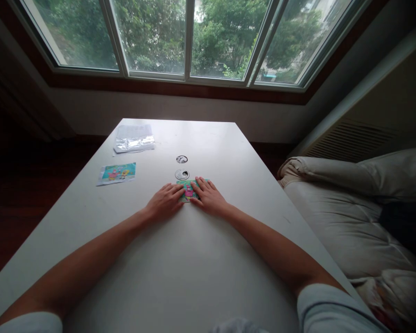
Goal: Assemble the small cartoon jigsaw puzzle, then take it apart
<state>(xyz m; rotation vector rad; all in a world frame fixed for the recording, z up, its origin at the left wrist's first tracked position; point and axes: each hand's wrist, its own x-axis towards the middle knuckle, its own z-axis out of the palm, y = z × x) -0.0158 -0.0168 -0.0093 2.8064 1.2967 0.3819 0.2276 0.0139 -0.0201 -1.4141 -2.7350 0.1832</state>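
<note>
A small green picture card (189, 190) with a pink figure lies on the white table in front of me. My left hand (164, 201) rests palm down at its left edge, fingers stretched out and touching it. From the other side my right hand (210, 198) lies flat, its fingers over the card's right part and its thumb near the lower edge. Parts of the card are hidden under the fingers. Just beyond it are a round grey-and-white disc (182, 174) and, farther off, a second round disc (182, 159).
On the left of the white table (180, 268) lies a blue sheet (119, 173) with cartoon figures. Behind that is a clear plastic packet (134, 138) on paper. A beige padded sofa (336, 217) borders the table's right side. A window (187, 41) stands beyond the far edge.
</note>
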